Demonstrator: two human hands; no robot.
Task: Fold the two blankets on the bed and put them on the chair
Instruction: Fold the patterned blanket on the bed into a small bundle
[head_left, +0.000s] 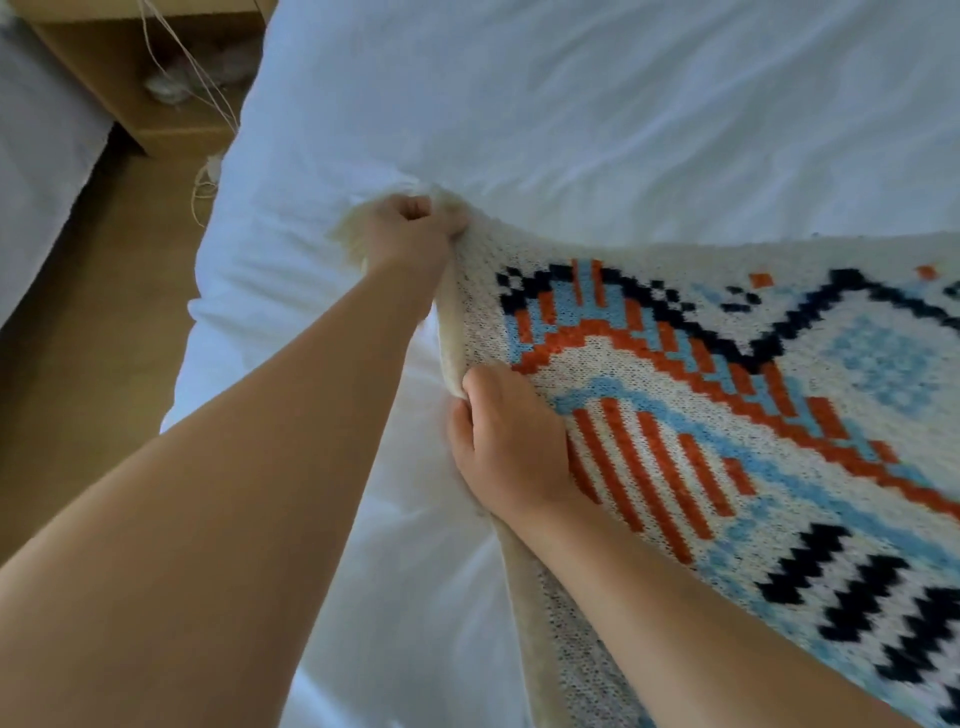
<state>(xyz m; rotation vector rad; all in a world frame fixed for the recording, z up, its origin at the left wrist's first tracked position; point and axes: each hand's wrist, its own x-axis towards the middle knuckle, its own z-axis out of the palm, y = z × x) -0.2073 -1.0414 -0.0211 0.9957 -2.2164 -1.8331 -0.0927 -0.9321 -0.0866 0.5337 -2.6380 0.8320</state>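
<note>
A knitted blanket (737, 415), cream with orange, light blue and navy patterns, lies across the right half of the white bed (571, 119). My left hand (410, 228) is closed around the blanket's far left corner, where a cream fringe sticks out. My right hand (509, 441) grips the same left edge nearer to me, thumb on top, lifting it slightly off the sheet. Only this one blanket is in view; no chair is visible.
A wooden bedside table (130, 78) with thin cords hanging over it stands at the top left. Brown floor (88, 322) runs along the bed's left side. Part of another white bed (36, 156) shows at the far left edge.
</note>
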